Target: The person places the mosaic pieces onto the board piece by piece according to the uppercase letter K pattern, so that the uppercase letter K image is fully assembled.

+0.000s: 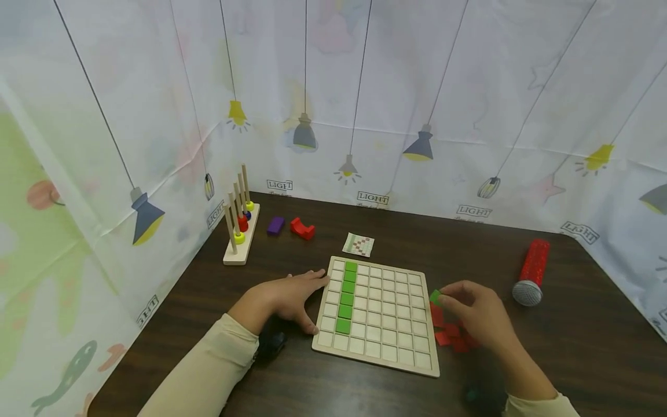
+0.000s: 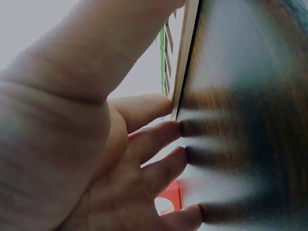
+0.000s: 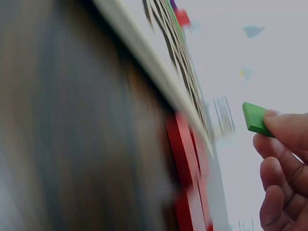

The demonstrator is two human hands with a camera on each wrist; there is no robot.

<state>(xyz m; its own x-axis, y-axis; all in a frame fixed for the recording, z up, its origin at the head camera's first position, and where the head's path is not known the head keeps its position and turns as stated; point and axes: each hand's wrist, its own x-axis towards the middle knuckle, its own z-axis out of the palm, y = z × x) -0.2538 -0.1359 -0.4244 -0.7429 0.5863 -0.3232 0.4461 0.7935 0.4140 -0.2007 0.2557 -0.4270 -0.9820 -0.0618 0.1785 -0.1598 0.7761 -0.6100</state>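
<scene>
A pale wooden grid board (image 1: 388, 336) lies on the dark table, with several green square tiles (image 1: 346, 299) set in its second column from the left. My left hand (image 1: 289, 295) rests at the board's left edge, fingers spread, thumb and index finger touching the rim. Between thumb and forefinger my right hand (image 1: 479, 313) pinches a green tile (image 3: 256, 118), held up just past the board's right edge. Below that hand several red tiles (image 1: 452, 331) lie in a loose pile beside the board, partly covered by the hand in the head view.
A small printed pattern card (image 1: 358, 245) lies behind the board. Back left are a wooden peg stand (image 1: 235, 255) with coloured rings, a purple block (image 1: 275, 226) and a red arch block (image 1: 303, 229). A red microphone (image 1: 532, 272) lies at the right. Printed cloth walls border the table.
</scene>
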